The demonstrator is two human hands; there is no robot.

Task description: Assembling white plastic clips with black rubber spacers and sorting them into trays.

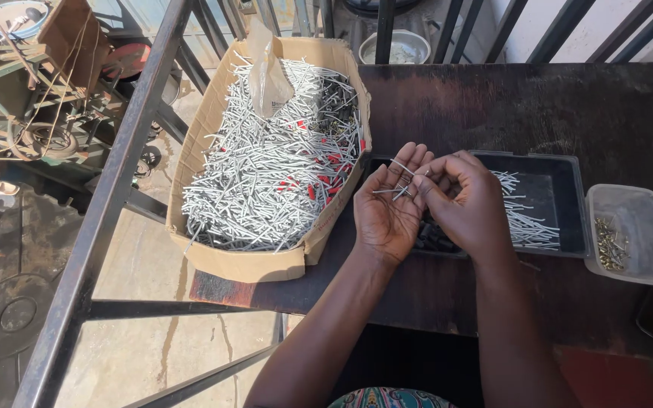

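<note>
Nearest the camera we see our two forearms coming up from the bottom edge, above a scrap of patterned cloth. Left hand is palm up, fingers loosely cupped, with a few thin grey nails lying across the palm and fingers. Right hand is curled over beside it, back to the camera, fingertips narrow and pinching at those same nails; the two hands touch at the fingers. Whether the right hand fully grips a nail we cannot tell.

Both hands hang over the left part of a black tray, which holds more loose nails on its right side. Just beside the tray on the right sits a clear plastic tub with a small heap of brassy screws. Left of the hands is an open cardboard box, full of grey nails with bits of red showing through, and a crumpled clear plastic bag on top. All sit on a dark wooden table. A dark metal railing runs along the left, with a yard and scrap below.
</note>
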